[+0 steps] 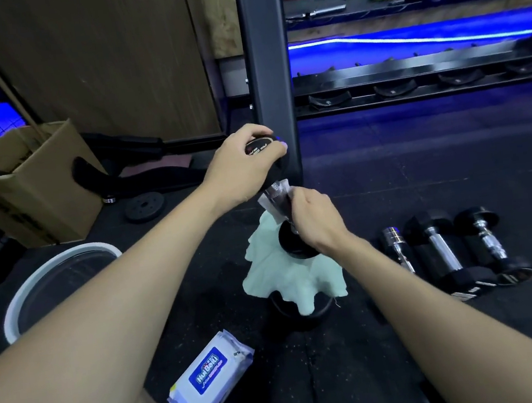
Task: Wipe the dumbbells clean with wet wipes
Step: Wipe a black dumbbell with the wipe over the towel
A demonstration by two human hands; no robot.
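Fingers (256,135) curled over dumbbell (288,242) top; right hand (315,217) seemingly pinching wipe (274,195) around handle.

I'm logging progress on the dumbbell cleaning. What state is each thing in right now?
Held dumbbell: upright, slightly tilted, lower end on the pale cloth.
Left hand: grips the dumbbell's top end.
Right hand: holds a wet wipe wrapped round the handle.
Pale cloth: crumpled, draped over a dark object.
Wipes pack: lying flat on the floor.
Three dumbbells: lying side by side, untouched.
Cardboard box: open.
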